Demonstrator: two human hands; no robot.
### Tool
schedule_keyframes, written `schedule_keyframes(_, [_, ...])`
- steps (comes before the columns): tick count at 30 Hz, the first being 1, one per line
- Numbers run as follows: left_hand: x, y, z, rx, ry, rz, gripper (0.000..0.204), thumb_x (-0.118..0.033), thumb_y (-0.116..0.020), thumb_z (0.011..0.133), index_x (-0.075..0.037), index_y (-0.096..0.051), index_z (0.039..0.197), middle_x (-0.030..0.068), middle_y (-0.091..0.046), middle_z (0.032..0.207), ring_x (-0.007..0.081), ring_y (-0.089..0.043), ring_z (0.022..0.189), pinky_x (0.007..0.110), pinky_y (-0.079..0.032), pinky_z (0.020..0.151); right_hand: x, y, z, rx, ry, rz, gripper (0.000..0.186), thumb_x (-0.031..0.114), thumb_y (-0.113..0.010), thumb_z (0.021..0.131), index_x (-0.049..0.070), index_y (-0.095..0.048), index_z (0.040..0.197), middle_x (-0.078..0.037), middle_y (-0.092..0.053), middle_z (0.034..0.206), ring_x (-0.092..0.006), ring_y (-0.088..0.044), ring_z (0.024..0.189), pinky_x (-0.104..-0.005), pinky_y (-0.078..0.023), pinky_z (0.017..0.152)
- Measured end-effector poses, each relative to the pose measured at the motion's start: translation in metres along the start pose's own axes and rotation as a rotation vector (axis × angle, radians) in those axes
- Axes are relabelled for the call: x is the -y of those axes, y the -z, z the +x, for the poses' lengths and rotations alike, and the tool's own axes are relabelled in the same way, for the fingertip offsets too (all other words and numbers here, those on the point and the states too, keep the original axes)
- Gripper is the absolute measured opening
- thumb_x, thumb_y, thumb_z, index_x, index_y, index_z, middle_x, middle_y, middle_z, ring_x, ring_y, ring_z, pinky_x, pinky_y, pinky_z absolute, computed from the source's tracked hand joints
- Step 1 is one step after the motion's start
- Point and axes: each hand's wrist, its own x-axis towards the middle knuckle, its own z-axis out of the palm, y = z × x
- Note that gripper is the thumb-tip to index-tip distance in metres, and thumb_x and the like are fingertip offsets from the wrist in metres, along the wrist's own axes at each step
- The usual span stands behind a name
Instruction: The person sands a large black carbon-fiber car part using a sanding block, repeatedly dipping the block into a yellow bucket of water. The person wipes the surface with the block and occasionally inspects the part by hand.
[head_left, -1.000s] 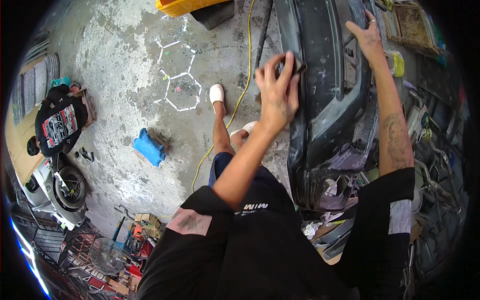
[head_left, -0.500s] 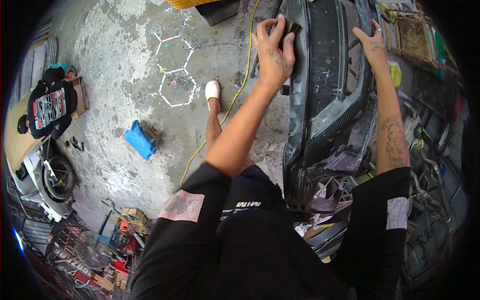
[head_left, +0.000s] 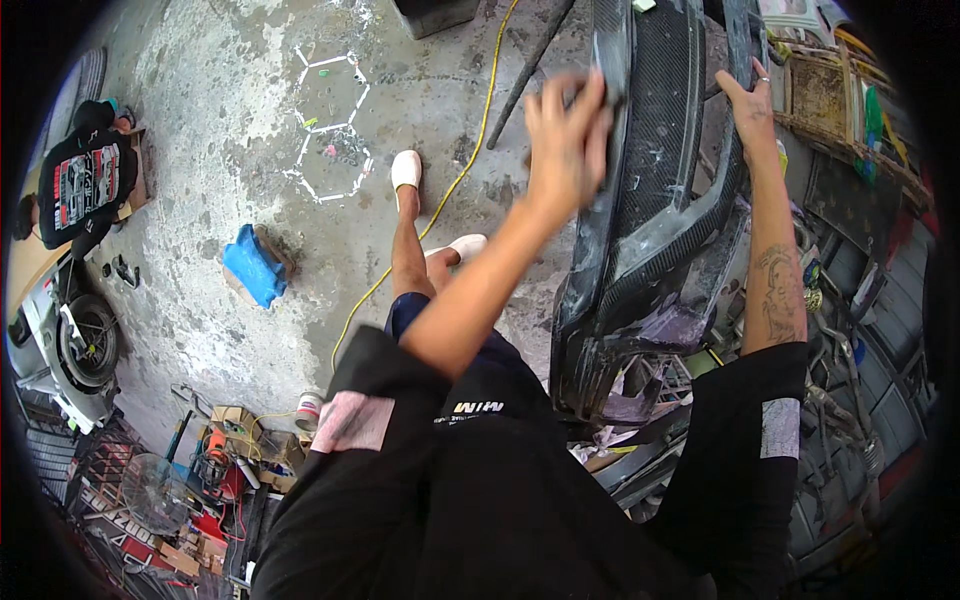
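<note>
A long car bumper (head_left: 655,130) with a black carbon-fibre weave and whitish dust runs away from me on the right of the head view. My left hand (head_left: 565,145) is smeared by motion, its fingers bent against the bumper's left edge. A small dark piece, like folded sandpaper, shows under its fingertips, mostly hidden. My right hand (head_left: 752,108) wraps round the bumper's right rim, thumb on the inner side and fingers partly out of sight.
A yellow cord (head_left: 460,180) crosses the concrete floor by my feet. A blue cloth-like bundle (head_left: 254,266) lies to the left. Beyond it a person (head_left: 85,185) bends near a motorcycle (head_left: 85,345). Metal pipes and scrap (head_left: 830,400) crowd the right side; a fan (head_left: 155,495) stands lower left.
My left hand has slid along the bumper's left edge toward me. My right hand stays on the right rim. The view has shifted slightly, and my second shoe now shows.
</note>
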Motion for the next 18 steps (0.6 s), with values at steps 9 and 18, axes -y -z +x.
schedule_keyframes(9, [0.041, -0.009, 0.065, 0.030, -0.008, 0.044, 0.050, -0.004, -0.071, 0.087, -0.009, -0.065, 0.136, 0.0169, -0.061, 0.128, 0.0380, -0.052, 0.111, 0.048, -0.041, 0.098, 0.007, -0.008, 0.004, -0.001, 0.037, 0.048, 0.087, 0.042, -0.078, 0.084, 0.001, -0.042, 0.153, -0.020, -0.057, 0.141, -0.0292, -0.057, 0.126, -0.0354, -0.042, 0.109])
schedule_keyframes(18, [0.037, -0.015, 0.080, 0.077, -0.281, -0.036, 0.057, -0.003, -0.075, 0.082, -0.015, -0.066, 0.137, 0.0122, -0.062, 0.126, 0.0351, -0.055, 0.113, 0.048, -0.041, 0.098, -0.010, -0.005, 0.011, -0.069, 0.073, -0.033, 0.089, 0.048, -0.077, 0.085, 0.003, -0.043, 0.154, -0.022, -0.054, 0.146, -0.0336, -0.051, 0.136, -0.0370, -0.038, 0.113])
